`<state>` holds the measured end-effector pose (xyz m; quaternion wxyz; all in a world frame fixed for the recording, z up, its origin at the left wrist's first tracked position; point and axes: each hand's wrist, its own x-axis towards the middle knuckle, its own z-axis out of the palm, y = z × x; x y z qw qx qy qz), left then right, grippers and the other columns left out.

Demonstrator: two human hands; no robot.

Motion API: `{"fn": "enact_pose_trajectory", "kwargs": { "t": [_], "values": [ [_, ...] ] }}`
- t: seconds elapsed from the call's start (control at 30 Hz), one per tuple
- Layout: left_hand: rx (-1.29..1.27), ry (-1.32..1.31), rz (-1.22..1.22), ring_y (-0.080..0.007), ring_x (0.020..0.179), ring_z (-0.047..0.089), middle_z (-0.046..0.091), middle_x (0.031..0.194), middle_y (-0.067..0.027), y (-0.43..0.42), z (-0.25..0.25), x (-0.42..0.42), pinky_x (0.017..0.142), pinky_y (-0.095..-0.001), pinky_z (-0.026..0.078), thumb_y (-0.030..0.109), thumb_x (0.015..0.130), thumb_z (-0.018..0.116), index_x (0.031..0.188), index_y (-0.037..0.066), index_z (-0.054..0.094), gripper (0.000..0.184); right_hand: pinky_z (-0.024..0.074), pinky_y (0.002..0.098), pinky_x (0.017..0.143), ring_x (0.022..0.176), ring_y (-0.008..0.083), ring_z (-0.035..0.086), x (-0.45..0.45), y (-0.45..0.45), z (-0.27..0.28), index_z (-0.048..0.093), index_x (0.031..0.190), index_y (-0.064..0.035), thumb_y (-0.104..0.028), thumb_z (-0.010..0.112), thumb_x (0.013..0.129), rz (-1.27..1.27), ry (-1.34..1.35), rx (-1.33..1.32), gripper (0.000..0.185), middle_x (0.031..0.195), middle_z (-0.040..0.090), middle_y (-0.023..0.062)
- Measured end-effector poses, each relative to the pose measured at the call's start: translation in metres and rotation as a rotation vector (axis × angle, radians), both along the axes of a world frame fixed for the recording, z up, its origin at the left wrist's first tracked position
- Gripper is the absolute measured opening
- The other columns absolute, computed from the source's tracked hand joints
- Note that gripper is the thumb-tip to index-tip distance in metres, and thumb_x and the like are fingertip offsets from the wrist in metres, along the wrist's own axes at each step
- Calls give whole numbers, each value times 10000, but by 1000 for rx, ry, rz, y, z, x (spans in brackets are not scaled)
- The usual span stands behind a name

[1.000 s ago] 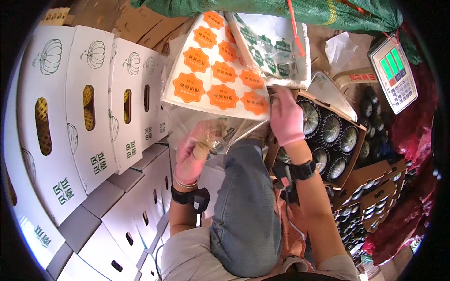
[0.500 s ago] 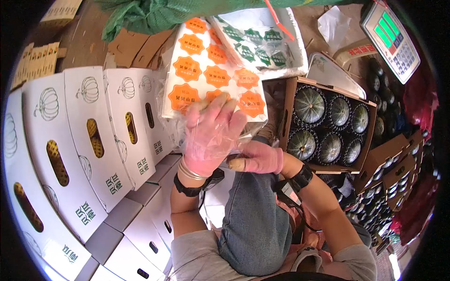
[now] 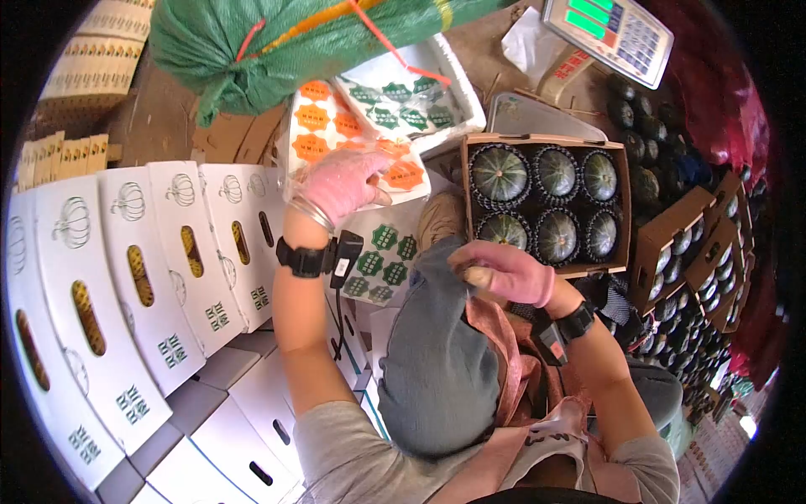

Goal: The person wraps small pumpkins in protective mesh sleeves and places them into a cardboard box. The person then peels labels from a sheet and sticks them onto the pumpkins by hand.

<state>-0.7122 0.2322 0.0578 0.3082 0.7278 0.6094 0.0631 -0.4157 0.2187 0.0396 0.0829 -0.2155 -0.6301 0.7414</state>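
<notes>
My left hand (image 3: pixel 340 185), in a pink glove, rests on a plastic-wrapped stack of orange sticker sheets (image 3: pixel 312 144). Its fingers are stretched over the stack's near edge, with thumb and fingertips apart. Above my knee, my right hand (image 3: pixel 508 273), gloved too, has its fingers curled and thumb pressed in; whatever may be in them is hidden. A sheet of green stickers (image 3: pixel 384 262) lies below the orange stack, left of my knee. More green sticker sheets (image 3: pixel 401 105) sit in a white foam box (image 3: pixel 472 101) behind it.
An open carton (image 3: pixel 623 210) of dark green squashes (image 3: pixel 557 174) in foam nets stands at right. White pumpkin-printed boxes (image 3: pixel 126 277) line the left. A green sack (image 3: pixel 252 59) lies at the back, a digital scale (image 3: pixel 609 38) at back right. More squashes (image 3: pixel 646 151) pile up beyond.
My left hand and the orange sticker stack have come down and apart from my right hand, which moved right. The green sticker sheet below now shows. The whole view has shifted.
</notes>
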Motion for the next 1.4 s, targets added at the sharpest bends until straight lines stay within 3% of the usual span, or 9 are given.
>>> {"fn": "enact_pose_trajectory", "kwargs": {
  "t": [0.27, 0.4, 0.5, 0.67, 0.7, 0.83, 1.07, 1.2, 1.4],
  "values": [
    [-266, 82, 15, -218, 874, 592, 637, 1009, -126, 18, 19, 3, 791, -306, 459, 197, 639, 772, 1016, -1, 610, 456, 434, 278, 812, 905, 155, 539, 79, -20, 24, 553, 1084, 30, -279, 512, 910, -180, 3, 70, 356, 943, 587, 85],
    [-354, 17, 58, -120, 735, 587, 684, 837, -53, 20, 6, -4, 729, -267, 466, 147, 686, 755, 986, -5, 639, 356, 436, 274, 799, 875, 138, 536, 102, -41, 36, 566, 1061, 22, -248, 501, 921, -259, -8, -7, 311, 945, 593, 68],
    [-294, -47, 92, -192, 734, 604, 660, 788, -85, 17, 4, -7, 705, -309, 460, 186, 674, 756, 841, 41, 657, 242, 429, 273, 787, 864, 134, 524, 116, -55, 43, 568, 1087, 37, -416, 513, 901, -263, -1, -38, 493, 933, 588, 46],
    [-311, -52, 95, -207, 806, 634, 679, 936, -98, 19, -19, -27, 776, -294, 465, 163, 690, 742, 1111, 60, 610, 453, 429, 258, 763, 831, 110, 510, 135, -84, 35, 581, 1063, 7, -323, 537, 908, -377, 6, -143, 368, 905, 582, 26],
    [-275, -52, 103, -132, 777, 602, 670, 912, -72, 13, -6, -15, 735, -279, 480, 70, 660, 725, 1188, 96, 575, 550, 430, 259, 763, 830, 110, 511, 138, -88, 33, 583, 1062, 4, -310, 541, 908, -393, -25, -132, 352, 905, 581, 26],
    [-228, 262, 5, -186, 829, 616, 668, 965, -96, 5, 30, 15, 777, -295, 477, 116, 644, 736, 1203, 115, 565, 585, 446, 264, 730, 820, 123, 529, 147, -100, 32, 593, 1004, 6, -268, 547, 895, -445, -91, -99, 298, 861, 590, 63],
    [-444, 316, -77, -239, 953, 603, 623, 1103, -136, 23, 23, 2, 865, -313, 452, 238, 635, 745, 1182, 75, 567, 597, 450, 276, 721, 815, 144, 533, 158, -112, 17, 591, 983, 9, -262, 563, 883, -558, -89, -126, 291, 838, 588, 73],
    [-90, 258, -268, -298, 1097, 528, 499, 1278, -173, 9, 29, 16, 928, -319, 413, 307, 574, 752, 1194, 68, 551, 694, 448, 277, 733, 828, 137, 528, 161, -108, 25, 593, 990, 5, -242, 575, 877, -542, -146, -124, 272, 848, 590, 63],
    [-283, 427, -307, -202, 820, 597, 650, 942, -118, 22, 30, 23, 740, -314, 473, 189, 598, 744, 1029, 36, 625, 473, 457, 278, 719, 819, 113, 519, 165, -112, 24, 573, 942, -2, -248, 587, 883, -566, -157, -123, 254, 836, 587, 32]
  ]
}}
